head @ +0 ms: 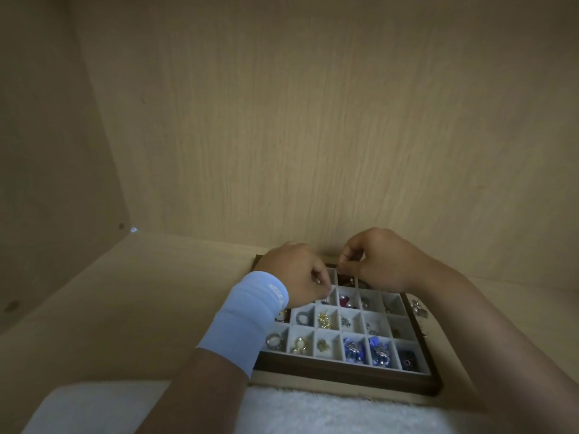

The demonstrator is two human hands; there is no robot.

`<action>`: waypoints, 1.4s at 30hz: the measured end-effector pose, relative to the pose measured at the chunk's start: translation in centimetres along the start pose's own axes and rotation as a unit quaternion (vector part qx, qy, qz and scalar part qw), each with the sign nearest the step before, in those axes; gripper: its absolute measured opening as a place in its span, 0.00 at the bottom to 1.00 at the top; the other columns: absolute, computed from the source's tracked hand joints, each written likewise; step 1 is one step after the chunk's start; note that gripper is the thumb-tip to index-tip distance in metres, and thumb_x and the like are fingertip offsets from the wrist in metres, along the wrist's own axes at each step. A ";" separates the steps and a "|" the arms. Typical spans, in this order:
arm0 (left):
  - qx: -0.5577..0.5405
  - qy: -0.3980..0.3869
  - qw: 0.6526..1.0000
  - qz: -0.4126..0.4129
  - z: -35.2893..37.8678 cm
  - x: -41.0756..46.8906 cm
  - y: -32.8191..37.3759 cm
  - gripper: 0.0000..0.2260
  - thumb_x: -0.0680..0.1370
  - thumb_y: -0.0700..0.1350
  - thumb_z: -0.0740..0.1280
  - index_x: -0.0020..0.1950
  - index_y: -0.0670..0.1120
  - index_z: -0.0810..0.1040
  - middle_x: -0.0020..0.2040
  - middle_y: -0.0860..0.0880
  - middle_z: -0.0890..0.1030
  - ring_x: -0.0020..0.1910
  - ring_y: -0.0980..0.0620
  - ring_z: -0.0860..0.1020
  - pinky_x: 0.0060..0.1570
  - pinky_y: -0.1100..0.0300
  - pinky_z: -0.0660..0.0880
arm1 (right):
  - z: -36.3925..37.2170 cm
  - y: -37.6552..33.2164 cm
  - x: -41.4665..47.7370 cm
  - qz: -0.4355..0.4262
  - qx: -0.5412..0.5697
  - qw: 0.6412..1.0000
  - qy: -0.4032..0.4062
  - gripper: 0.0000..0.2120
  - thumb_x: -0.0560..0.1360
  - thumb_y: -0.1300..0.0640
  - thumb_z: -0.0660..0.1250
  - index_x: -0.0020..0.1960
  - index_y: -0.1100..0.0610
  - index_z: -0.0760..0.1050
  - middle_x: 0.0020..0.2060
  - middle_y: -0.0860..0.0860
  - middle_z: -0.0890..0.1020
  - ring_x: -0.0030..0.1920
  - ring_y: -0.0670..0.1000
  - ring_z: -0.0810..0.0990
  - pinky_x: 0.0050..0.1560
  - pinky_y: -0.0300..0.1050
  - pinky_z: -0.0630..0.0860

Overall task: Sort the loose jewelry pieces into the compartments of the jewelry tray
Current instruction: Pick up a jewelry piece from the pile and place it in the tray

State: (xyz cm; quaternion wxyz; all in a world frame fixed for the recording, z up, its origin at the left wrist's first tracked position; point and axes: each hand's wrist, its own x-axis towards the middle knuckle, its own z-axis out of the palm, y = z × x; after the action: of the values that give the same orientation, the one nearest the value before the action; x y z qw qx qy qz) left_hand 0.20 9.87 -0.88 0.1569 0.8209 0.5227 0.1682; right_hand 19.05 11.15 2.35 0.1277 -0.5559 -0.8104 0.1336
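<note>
From the head view, the jewelry tray (344, 375), dark wood frame around white compartments, lies flat on a pale wood-grain shelf (141, 308). Its far edge is close under the back panel (313, 120), and its near edge is just behind a white towel (313, 415) that runs along the shelf's front edge. The side panel (47, 151) closes the shelf's left edge, with bare shelf between it and the tray. Most compartments hold pieces: a silver ring (275, 341) in the near-left corner one, gold pieces (326, 319) in the middle row, and two blue-and-silver pieces (354, 349) side by side in the near row. A few loose pieces (418, 310) lie on the shelf just beside the tray's right edge. The left hand (294, 274) hangs over the far-left compartments with its fingers curled down. The right hand (382, 261) is over the far row, fingertips drawn together. I cannot tell whether either hand holds a piece. A light blue wristband (247, 314) on the left wrist bears white lettering, too blurred to read.
</note>
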 end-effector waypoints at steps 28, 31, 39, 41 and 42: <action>-0.102 0.030 0.991 -0.080 -2.7 -0.4 -2.3 0.04 0.76 0.47 0.71 0.41 0.53 0.84 0.37 0.58 0.84 0.39 0.60 0.81 0.46 0.63 0.77 | 1.7 -2.0 -0.8 -0.023 -0.082 0.993 -0.088 0.06 0.73 0.50 0.70 0.44 0.50 0.84 0.40 0.45 0.84 0.43 0.45 0.81 0.50 0.50 0.82; -0.080 0.061 0.991 -0.089 -2.0 -0.1 -2.5 0.04 0.75 0.48 0.71 0.41 0.54 0.84 0.38 0.58 0.83 0.40 0.60 0.80 0.47 0.60 0.77 | 1.8 -2.8 -0.3 -0.025 -0.116 0.988 -0.101 0.06 0.73 0.51 0.69 0.44 0.51 0.84 0.42 0.46 0.85 0.45 0.47 0.82 0.50 0.51 0.82; 0.017 0.096 0.994 -0.048 0.0 0.6 -2.6 0.04 0.74 0.51 0.73 0.41 0.55 0.85 0.42 0.59 0.76 0.52 0.55 0.74 0.53 0.55 0.74 | 1.6 -2.2 0.2 -0.011 -0.046 0.992 -0.120 0.07 0.72 0.47 0.73 0.45 0.49 0.85 0.40 0.43 0.85 0.43 0.43 0.83 0.50 0.49 0.83; 0.042 0.097 0.994 -0.043 0.1 0.9 -2.5 0.04 0.74 0.52 0.72 0.41 0.55 0.86 0.40 0.59 0.74 0.51 0.55 0.73 0.52 0.56 0.73 | 1.7 -1.7 0.1 -0.007 -0.024 0.994 -0.104 0.08 0.74 0.45 0.72 0.44 0.49 0.85 0.38 0.43 0.85 0.41 0.42 0.83 0.50 0.50 0.83; 0.052 0.093 0.993 -0.044 0.1 1.0 -2.5 0.05 0.74 0.52 0.71 0.41 0.54 0.86 0.38 0.60 0.74 0.50 0.56 0.73 0.51 0.58 0.73 | 1.7 -1.5 0.1 -0.005 -0.012 0.996 -0.093 0.08 0.74 0.45 0.71 0.43 0.49 0.84 0.38 0.43 0.85 0.41 0.42 0.83 0.50 0.50 0.82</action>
State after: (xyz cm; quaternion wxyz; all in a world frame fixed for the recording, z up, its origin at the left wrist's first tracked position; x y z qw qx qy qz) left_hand -1.37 11.78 -1.98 0.0722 0.7851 0.5784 0.2095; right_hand 17.09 10.59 1.36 0.0456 -0.5384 -0.8232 0.1741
